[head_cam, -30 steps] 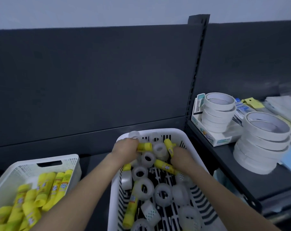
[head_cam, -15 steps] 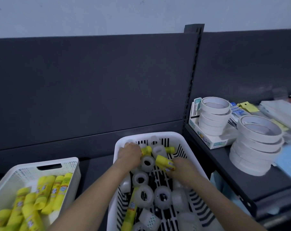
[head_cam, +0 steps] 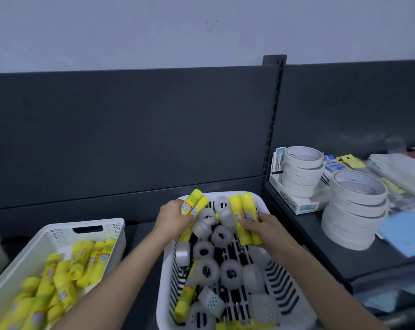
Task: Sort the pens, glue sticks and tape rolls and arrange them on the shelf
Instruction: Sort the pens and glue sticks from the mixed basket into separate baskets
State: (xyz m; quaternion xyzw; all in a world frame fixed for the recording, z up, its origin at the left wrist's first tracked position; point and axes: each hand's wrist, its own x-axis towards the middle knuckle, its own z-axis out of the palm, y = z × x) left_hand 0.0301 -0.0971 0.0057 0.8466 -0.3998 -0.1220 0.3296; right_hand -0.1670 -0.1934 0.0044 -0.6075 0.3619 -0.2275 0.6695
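The left hand [head_cam: 175, 216] and right hand [head_cam: 266, 231] are each gripping two glue sticks [head_cam: 193, 204] above the far end of the middle basket [head_cam: 163, 289], and a doubled-up stick could be slipping back among the tape rolls [head_cam: 222, 235].

Two yellow glue sticks [head_cam: 193, 205] in left hand [head_cam: 174, 217], tilted upward. Further yellow sticks [head_cam: 245, 217] gripped in right hand [head_cam: 266, 231]. Clear tape rolls [head_cam: 207, 270] jumbled in slotted basket [head_cam: 162, 289], lone glue stick [head_cam: 185, 296] among them. Sorted glue sticks [head_cam: 82, 263] piled in left basket [head_cam: 59, 228].
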